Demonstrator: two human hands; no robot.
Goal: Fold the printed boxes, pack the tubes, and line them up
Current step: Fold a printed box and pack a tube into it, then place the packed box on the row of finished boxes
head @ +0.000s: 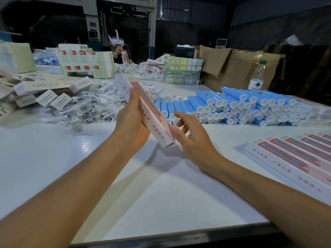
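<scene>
My left hand (133,119) grips a long white and red printed box (152,113), holding it tilted above the white table (53,167), its far flap blurred. My right hand (191,135) sits at the box's near end with relaxed fingers touching it. A stack of blue tubes (232,106) with white caps lies behind my hands to the right. A row of packed boxes (293,158) is lined up at the right edge.
A heap of clear-wrapped small pieces (86,106) spreads at the left, with flat printed cartons (86,61) stacked behind. Cardboard boxes (238,68) and a water bottle (257,77) stand at the back right. A person in a headset (119,49) sits across the table.
</scene>
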